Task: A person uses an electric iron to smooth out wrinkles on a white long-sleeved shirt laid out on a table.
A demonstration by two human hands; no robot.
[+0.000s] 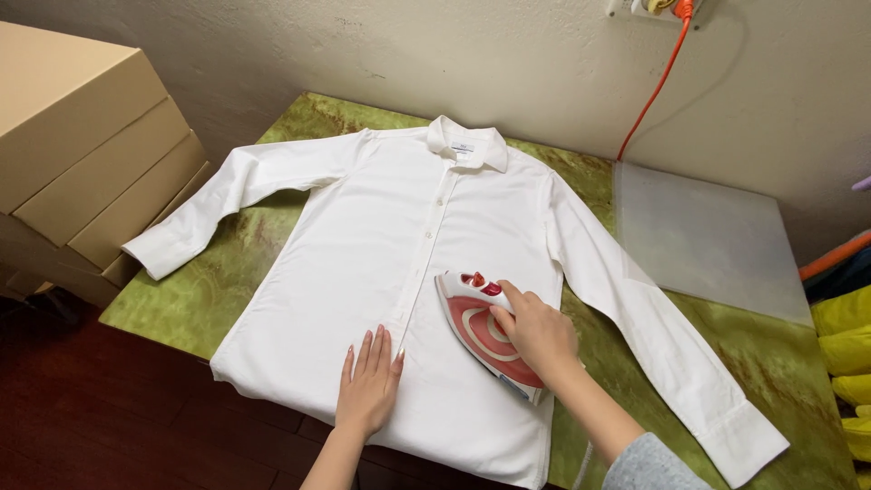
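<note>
The right hand point(537, 334) has its fingers closed around the red-and-white steam iron point(485, 331); the left hand point(369, 386) presses open, flat fingers on the white button-up cotton shirt point(381, 236), spread over the green marbled counter point(181, 299).

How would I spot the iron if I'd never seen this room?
Find the green table with a white shirt spread flat on it. On the shirt's front, right of the button line, the right hand holds the iron. It is the only red and white thing on the cloth.
</note>
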